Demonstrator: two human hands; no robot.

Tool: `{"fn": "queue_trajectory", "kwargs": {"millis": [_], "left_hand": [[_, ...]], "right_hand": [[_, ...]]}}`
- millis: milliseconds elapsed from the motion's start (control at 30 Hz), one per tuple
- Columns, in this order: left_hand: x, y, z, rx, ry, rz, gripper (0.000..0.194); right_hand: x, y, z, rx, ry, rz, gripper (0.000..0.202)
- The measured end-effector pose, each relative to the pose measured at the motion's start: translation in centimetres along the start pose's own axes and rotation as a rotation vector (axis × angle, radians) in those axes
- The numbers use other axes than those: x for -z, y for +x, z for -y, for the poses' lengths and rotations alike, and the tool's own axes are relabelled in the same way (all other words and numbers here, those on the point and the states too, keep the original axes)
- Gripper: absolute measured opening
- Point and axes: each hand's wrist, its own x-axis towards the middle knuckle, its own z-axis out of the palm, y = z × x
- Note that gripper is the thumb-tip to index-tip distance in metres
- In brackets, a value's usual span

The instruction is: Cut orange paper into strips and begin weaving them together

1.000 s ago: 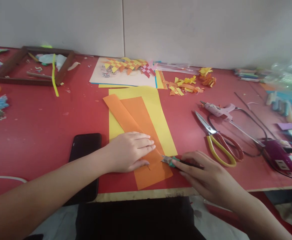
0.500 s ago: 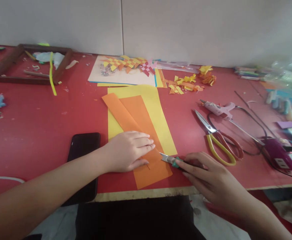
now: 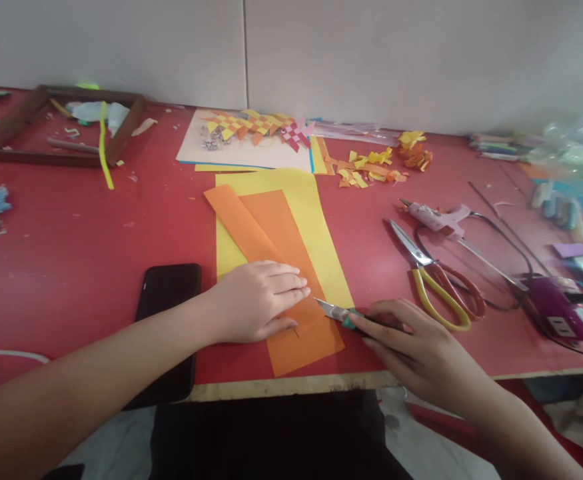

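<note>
1. Head view, and the left hand (image 3: 268, 300) lies flat, fingers together, pinning the orange strip (image 3: 241, 223) across the orange sheet (image 3: 281, 217), over the yellow sheet (image 3: 316, 233).
2. Right hand (image 3: 416, 340) grips the craft knife (image 3: 338, 314), blade tip at the orange papers' right side; contact, I can't tell!
3. Done, it seems: checkered woven pieces (image 3: 258, 127) at the back.
4. Remaining, I judge: the orange cutting looks unfinished, one short dark mark (image 3: 296, 333) showing, slit or line unclear.

L grip (image 3: 266, 301) rests on orange ppr (image 3: 284, 230), R grip (image 3: 414, 343) holds knife (image 3: 340, 314) at edge.
</note>
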Motion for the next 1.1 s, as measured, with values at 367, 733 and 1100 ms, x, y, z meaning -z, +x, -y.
{"fn": "queue_trajectory", "kwargs": {"millis": [367,733,1100], "left_hand": [[0.58,-0.41,0.99,0.333,0.163,-0.207,0.047],[0.36,-0.28,0.75,0.529,0.225,0.138,0.081],[0.19,-0.49,0.50,0.342,0.252,-0.046,0.068]], "right_hand": [[-0.07,-0.43,-0.19,-0.013,-0.019,0.030,0.045],[-0.01,-0.88,-0.15,0.007,-0.026,0.055,0.048],[-0.12,-0.49,0.42,0.003,-0.008,0.067,0.043]]}}
